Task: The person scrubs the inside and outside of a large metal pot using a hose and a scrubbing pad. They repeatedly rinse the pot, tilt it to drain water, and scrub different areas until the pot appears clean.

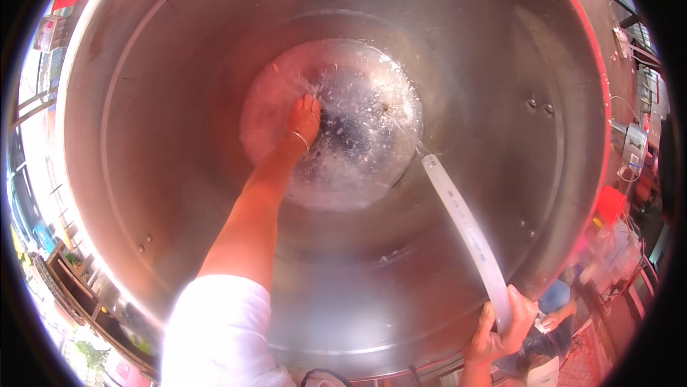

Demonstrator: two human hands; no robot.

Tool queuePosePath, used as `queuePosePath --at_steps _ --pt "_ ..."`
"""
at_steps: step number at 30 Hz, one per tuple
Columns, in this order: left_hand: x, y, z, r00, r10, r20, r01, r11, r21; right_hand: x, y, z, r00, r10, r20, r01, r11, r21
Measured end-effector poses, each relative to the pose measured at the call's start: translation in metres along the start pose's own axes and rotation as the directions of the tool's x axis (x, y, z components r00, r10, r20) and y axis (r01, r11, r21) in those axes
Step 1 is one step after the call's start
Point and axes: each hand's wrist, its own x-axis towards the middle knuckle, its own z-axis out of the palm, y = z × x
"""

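Note:
My left hand point(306, 120) reaches deep inside a very large metal pot point(177, 172), with a thin bracelet at the wrist. Its fingers point away from me, close together, over the pot's bottom where shallow water point(354, 135) ripples and glints. Whether anything lies under the palm is hidden. In my right hand point(502, 328), at the near right rim, is a whitish flexible hose point(464, 220) with printed marks. Its mouth hangs inside the pot, and a stream of water runs from it onto the bottom.
Rivets point(539, 105) stud the pot's inner wall. Beyond the right rim, another person's hand point(550, 322) shows low down, near a red container point(611, 204) and plastic bags point(612, 258). At left outside the pot stands a wooden shelf or crate point(75, 285).

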Motion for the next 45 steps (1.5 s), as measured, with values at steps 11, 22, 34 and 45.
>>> queuePosePath --at_steps 11,22,34,45 --pt "0.028 -0.066 0.014 0.820 -0.572 0.023 0.460 0.634 -0.622 -0.001 -0.008 -0.003 1.000 0.020 0.018 -0.019 0.997 -0.075" --pt "-0.028 0.142 -0.041 0.831 0.292 0.474 -0.166 0.943 -0.288 0.006 -0.012 -0.004 0.999 -0.001 -0.044 -0.003 0.994 -0.109" --pt "-0.176 0.165 -0.317 0.801 0.417 0.429 0.089 0.626 -0.775 0.001 -0.010 -0.039 0.995 0.078 -0.057 -0.077 0.997 0.024" --pt "-0.214 0.251 -0.399 0.854 0.202 0.479 0.187 0.741 -0.645 -0.070 -0.060 -0.115 0.890 0.371 0.266 -0.415 0.901 0.130"
